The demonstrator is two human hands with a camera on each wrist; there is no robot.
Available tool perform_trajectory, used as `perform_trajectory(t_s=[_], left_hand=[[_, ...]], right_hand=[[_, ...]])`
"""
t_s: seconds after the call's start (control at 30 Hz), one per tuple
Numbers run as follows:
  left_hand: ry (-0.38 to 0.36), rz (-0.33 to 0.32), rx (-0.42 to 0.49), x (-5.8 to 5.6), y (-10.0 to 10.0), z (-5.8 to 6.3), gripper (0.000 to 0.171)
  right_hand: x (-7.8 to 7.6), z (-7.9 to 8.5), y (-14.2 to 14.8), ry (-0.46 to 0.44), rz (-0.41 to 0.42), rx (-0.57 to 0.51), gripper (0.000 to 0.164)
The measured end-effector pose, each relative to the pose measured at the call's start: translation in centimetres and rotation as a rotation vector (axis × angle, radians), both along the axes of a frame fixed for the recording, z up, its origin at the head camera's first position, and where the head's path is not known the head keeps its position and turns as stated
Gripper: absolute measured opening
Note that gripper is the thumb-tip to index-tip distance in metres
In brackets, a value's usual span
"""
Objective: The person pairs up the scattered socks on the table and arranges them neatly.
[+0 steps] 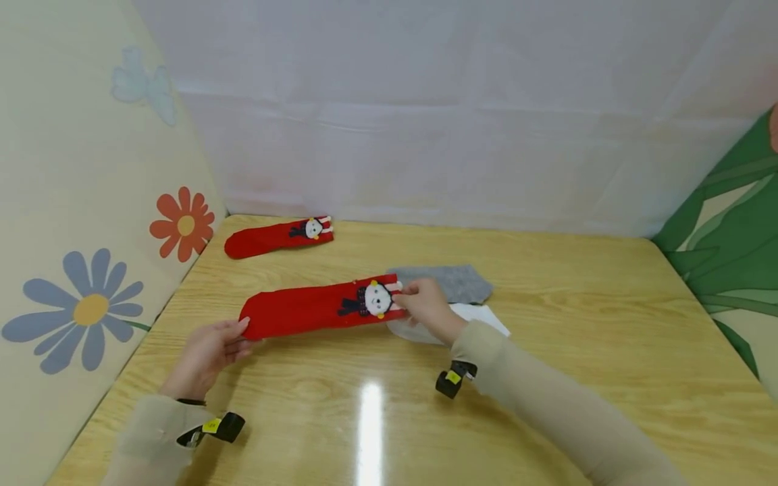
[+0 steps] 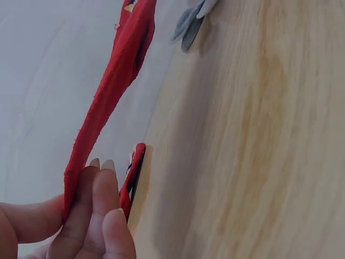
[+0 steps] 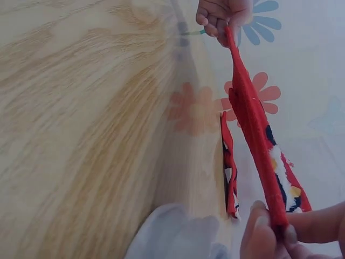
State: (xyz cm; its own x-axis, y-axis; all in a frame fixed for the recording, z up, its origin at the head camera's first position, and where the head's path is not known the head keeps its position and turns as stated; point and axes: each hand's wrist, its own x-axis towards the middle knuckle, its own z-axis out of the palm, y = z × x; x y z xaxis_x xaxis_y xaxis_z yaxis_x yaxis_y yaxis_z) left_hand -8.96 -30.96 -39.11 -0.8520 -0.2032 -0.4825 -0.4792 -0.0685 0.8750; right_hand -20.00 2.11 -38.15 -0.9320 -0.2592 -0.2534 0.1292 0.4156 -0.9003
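Observation:
A red sock (image 1: 304,310) with a white animal face near its cuff is stretched out above the table between both hands. My left hand (image 1: 209,354) pinches its toe end between thumb and fingers, also plain in the left wrist view. At the cuff, my right hand (image 1: 428,307) pinches the other end; in the right wrist view thumb and fingertips meet on the sock's edge (image 3: 259,145). A second red sock (image 1: 273,238) with the same face lies flat at the back left. Beneath and behind my right hand lie a grey sock (image 1: 464,283) and a white sock (image 1: 483,316), partly hidden.
The wooden table (image 1: 608,324) meets a white cloth backdrop (image 1: 425,155) at its far edge. On the left stands a panel with painted flowers (image 1: 91,310), and on the right one with green leaves (image 1: 735,250). Light glares off the tabletop near the front middle.

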Motion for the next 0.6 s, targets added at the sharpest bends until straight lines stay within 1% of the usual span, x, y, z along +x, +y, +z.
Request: perform_trajectory(t_s=[0.1,0.3,0.47,0.6], left_hand=[[0.0,-0.026,-0.006,0.1,0.6,-0.2,0.029],[0.035,-0.058,-0.001,0.1,1.8,-0.5,0.022],[0.051,-0.103,-0.021,0.1,3.0,-0.5,0.027],[0.054,-0.119,-0.044,-0.1,3.8,-0.5,0.028]], right_hand=[[0.2,-0.3,0.9,0.002,0.006,0.005,0.013],[0.6,-0.9,2.5,-0.004,0.007,0.016,0.014],[0.9,-1.4,3.8,0.0,-0.028,0.017,0.015],[1.2,-1.5,4.5,-0.001,-0.052,0.018,0.014]])
